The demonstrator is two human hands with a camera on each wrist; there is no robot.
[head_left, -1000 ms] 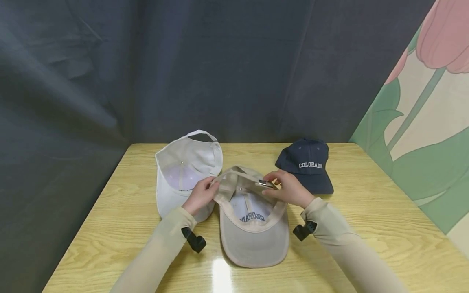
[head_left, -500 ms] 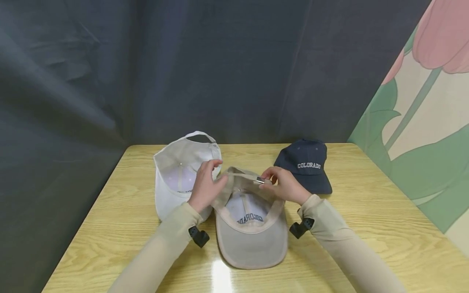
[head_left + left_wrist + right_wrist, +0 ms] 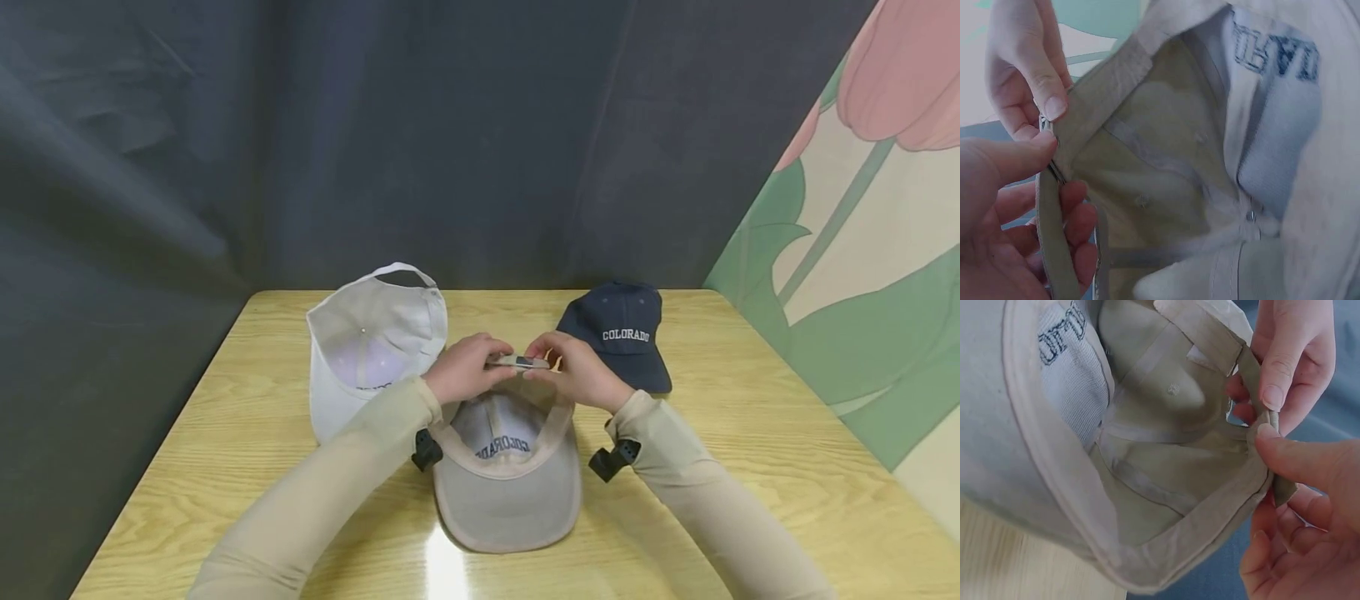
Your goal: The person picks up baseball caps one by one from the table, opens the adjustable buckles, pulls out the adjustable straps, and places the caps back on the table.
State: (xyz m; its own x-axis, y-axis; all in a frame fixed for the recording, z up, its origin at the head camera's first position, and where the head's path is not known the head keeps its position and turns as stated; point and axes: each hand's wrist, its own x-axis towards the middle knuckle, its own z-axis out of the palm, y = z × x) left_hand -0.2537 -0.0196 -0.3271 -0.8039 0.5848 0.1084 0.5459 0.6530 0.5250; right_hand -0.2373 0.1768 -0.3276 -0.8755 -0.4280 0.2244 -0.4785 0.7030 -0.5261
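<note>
A beige baseball cap point(image 3: 510, 508) lies upside down on the table, its brim toward me and its inside showing. Across its back runs an adjustable strap point(image 3: 1060, 244) with a small metal buckle point(image 3: 530, 362). My left hand point(image 3: 468, 368) pinches the strap just left of the buckle, thumb on one side and fingers curled behind. At the buckle's right end, my right hand point(image 3: 585, 373) pinches the strap and cap edge between thumb and fingers. Both wrist views show the two hands almost meeting at the buckle. The fingers hide part of the buckle.
A white cap point(image 3: 375, 325) lies upturned at the left, partly behind my left arm. Behind my right hand a navy cap point(image 3: 626, 333) lettered COLORADO sits upright. The wooden table point(image 3: 750, 417) ends at a dark curtain point(image 3: 450, 150).
My left hand let go of the cap's left edge, lifted, then moved right and took hold of the strap beside the buckle. My right hand kept its grip there.
</note>
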